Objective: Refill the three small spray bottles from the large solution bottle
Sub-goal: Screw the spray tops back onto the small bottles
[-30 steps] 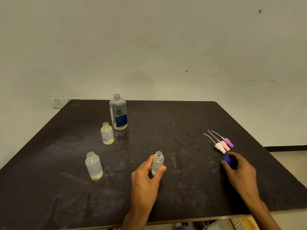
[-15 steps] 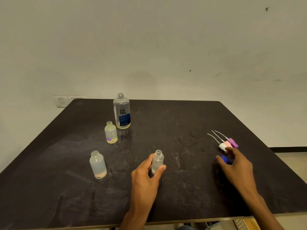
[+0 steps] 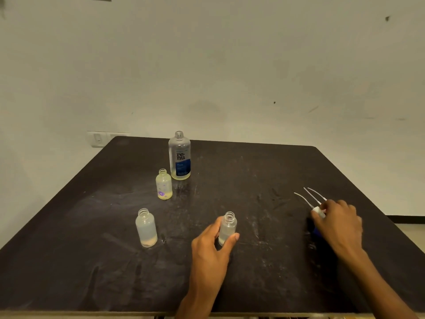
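Head view shows your left hand [image 3: 213,247] with thumb and fingers curled round the clear spray bottle [image 3: 227,227] nearest you, standing upright and uncapped on the black table [image 3: 253,176]. Your right hand [image 3: 338,223] lies over the spray heads [image 3: 318,210] at the table's right side, fingers bent down on the white one; whether they have actually closed on it you cannot tell from here, and the dip tubes [image 3: 309,196] fan out beyond your knuckles. A bit of blue cap [image 3: 316,231] peeks from under that palm.

The large solution bottle [image 3: 179,156] stands open at the back, the flowered small bottle [image 3: 163,184] just in front of it, the frosted small bottle [image 3: 146,227] well to the left of your left hand.

If you mean to cap the held bottle, pinch the white head by its collar, not the tube. Lift it clear of its neighbours, feed the tube straight down the neck, and keep the bottle pressed to the table while you twist.
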